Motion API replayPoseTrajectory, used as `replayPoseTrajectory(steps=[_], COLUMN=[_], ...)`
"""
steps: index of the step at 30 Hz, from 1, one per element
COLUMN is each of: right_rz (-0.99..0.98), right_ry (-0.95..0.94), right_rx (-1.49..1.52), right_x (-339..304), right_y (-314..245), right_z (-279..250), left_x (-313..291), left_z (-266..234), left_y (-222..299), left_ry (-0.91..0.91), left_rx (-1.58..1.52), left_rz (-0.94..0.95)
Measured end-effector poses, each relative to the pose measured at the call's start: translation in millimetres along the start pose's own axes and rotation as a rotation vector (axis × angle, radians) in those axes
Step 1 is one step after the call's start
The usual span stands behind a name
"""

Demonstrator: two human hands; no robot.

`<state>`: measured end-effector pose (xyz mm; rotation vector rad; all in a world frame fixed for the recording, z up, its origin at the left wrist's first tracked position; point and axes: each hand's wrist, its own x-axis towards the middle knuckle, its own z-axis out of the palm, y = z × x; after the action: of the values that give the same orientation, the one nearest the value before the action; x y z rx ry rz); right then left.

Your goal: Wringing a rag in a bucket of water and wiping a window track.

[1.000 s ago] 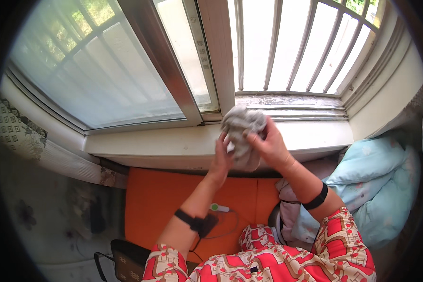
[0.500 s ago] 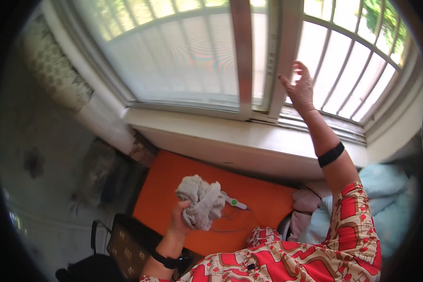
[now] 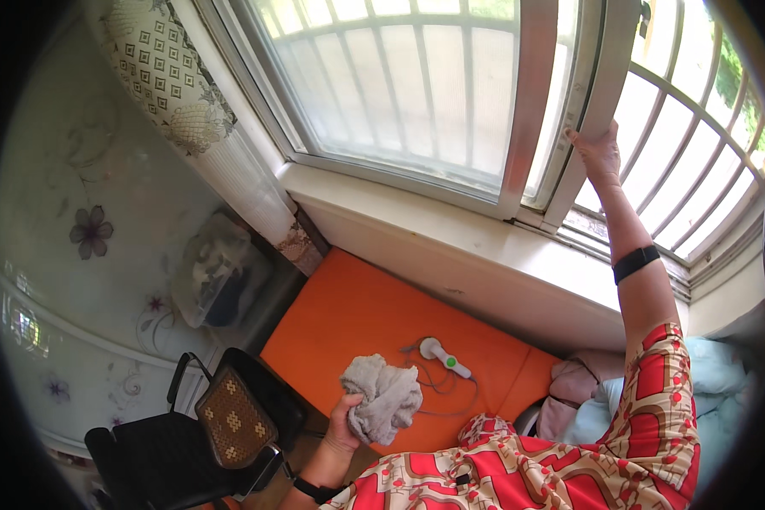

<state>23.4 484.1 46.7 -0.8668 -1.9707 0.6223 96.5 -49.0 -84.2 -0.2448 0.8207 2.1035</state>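
Note:
My left hand (image 3: 343,422) is closed on a crumpled grey cloth (image 3: 384,398), held over the orange surface (image 3: 314,319). Up at the window, my right hand (image 3: 599,155) has its fingers wrapped round the upright edge of a metal sash frame (image 3: 588,110), with the thumb on the near side. Frosted glass (image 3: 391,93) fills the sash to the left, while to the right the opening shows curved bars. Beyond the cloth lies a white handheld device (image 3: 444,357) with a green button and a thin cord.
A pale sill (image 3: 416,217) runs under the window. Left stand a black chair (image 3: 166,455) with a woven seat pad and a patterned curtain (image 3: 174,85). A plastic bag (image 3: 217,272) is beside a flowered panel (image 3: 68,178). Light blue bedding (image 3: 714,374) is piled at the right.
My right hand, earlier with fingers spread beside the frame, now grips it. The whole view has shifted, showing more of the chair and curtain. The cloth stays in my left hand.

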Motion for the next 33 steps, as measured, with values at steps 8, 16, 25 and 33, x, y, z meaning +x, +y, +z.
replayPoseTrajectory(steps=[8,16,25,33], right_rz=[-0.135,0.012,-0.040,0.155], right_ry=[0.014,-0.012,-0.019,0.119], right_rx=[0.039,-0.138,-0.248,-0.261], right_x=[7,9,10,22], right_y=[16,32,98,194], right_z=[12,-35,-126,-191], left_x=[11,17,42,69], left_z=[6,18,17,38], left_y=[-13,-16,-20,-26], left_ry=[0.053,0.077,-0.004,-0.095], left_rx=[0.074,0.121,0.148,0.166], left_rz=[0.049,-0.022,-0.030,-0.106])
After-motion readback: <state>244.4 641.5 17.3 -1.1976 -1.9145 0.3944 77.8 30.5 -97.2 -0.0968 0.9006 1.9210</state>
